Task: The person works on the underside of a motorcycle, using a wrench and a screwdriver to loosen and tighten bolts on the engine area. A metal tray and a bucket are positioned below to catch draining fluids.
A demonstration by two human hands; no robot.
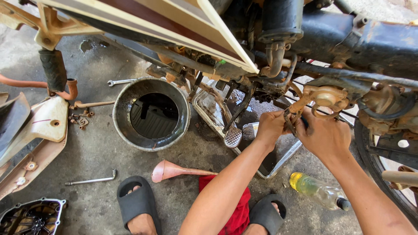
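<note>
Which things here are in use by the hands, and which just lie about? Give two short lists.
In use: left hand and right hand on the chain under the motorcycle; drip tray beneath.

Lying about: round pan, funnel, bottle, wrench, bent rod, brush, engine cover, loose bolts.

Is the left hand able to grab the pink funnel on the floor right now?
Probably yes: the pink funnel lies in the open just beside the left forearm, nothing over it. But the left hand is busy up at the motorcycle.
</note>
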